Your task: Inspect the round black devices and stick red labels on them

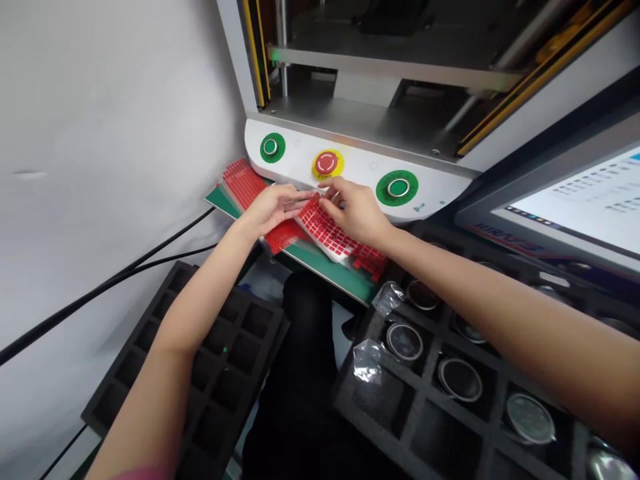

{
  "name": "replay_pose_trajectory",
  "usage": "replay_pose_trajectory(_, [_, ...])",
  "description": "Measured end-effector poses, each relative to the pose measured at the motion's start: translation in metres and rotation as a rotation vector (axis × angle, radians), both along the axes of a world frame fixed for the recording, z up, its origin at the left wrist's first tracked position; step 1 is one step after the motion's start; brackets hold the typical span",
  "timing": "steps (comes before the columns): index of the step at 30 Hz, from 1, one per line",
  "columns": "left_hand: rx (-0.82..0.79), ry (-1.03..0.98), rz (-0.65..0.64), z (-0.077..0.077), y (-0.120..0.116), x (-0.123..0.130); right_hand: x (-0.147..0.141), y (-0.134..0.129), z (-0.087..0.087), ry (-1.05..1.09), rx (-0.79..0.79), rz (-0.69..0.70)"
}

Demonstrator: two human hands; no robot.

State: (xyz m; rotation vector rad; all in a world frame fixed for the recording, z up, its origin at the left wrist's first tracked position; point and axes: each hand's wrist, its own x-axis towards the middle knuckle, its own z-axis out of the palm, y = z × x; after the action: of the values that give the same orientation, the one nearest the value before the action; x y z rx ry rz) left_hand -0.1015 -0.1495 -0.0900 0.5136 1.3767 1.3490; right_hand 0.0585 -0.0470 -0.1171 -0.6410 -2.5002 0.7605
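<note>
A white sheet covered with small red stickers [327, 230] lies tilted over the green board [317, 265], its upper end between my two hands. My left hand [280, 205] has its fingers stretched out against the sheet's upper left edge, palm turned up. Thumb and fingertips of my right hand [354, 210] are pinched together at the sheet's top corner; whatever is between the tips is too small to make out. More red sticker sheets [245, 183] lie to the left, partly beneath my left hand.
Behind the board stands a machine with a white control panel [300, 157], green buttons and a red stop button [327, 163]. A black tray [255, 320] is at lower left, another with round parts [460, 379] at lower right. A monitor [590, 200] stands right; cables run left.
</note>
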Motion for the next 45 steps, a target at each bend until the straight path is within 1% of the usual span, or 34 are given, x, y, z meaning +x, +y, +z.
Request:
replay_pose_trajectory(4, [0.029,-0.089,-0.025,-0.006,0.0,0.0,-0.004,0.006,-0.009,0.087,0.075,0.038])
replay_pose_trajectory(7, [0.057,-0.123,-0.062,-0.009,0.001,-0.004,-0.003,0.01,-0.013,0.111,0.125,0.076])
replay_pose_trajectory(12, [0.106,-0.071,-0.111,-0.011,0.002,-0.012,-0.001,0.018,-0.011,0.086,0.215,0.134])
replay_pose_trajectory(17, [0.113,0.066,-0.184,-0.007,0.003,-0.014,0.002,0.024,-0.003,-0.011,0.326,0.18])
replay_pose_trajectory(24, [0.115,0.14,-0.24,0.002,0.005,-0.012,0.004,0.025,0.009,-0.168,0.469,0.144])
replay_pose_trajectory(33, [0.085,0.149,-0.221,0.012,0.008,-0.009,0.0,0.018,0.026,-0.355,0.556,0.121])
replay_pose_trajectory(35, [0.078,0.155,-0.201,0.014,0.008,-0.006,-0.001,0.018,0.03,-0.383,0.568,0.123])
replay_pose_trajectory(37, [0.053,0.154,-0.147,0.015,0.007,-0.004,0.003,0.018,0.036,-0.406,0.581,0.131])
replay_pose_trajectory(39, [0.017,0.147,-0.048,0.014,0.004,-0.002,0.013,0.017,0.043,-0.374,0.605,0.118])
replay_pose_trajectory(41, [-0.047,0.169,0.055,0.012,0.0,-0.001,0.036,0.012,0.051,-0.248,0.64,0.075])
replay_pose_trajectory(43, [-0.11,0.202,0.109,0.009,-0.004,0.001,0.071,0.003,0.061,-0.131,0.669,0.025])
replay_pose_trajectory(45, [-0.183,0.285,0.139,0.008,-0.009,0.004,0.119,-0.011,0.073,-0.085,0.69,-0.018])
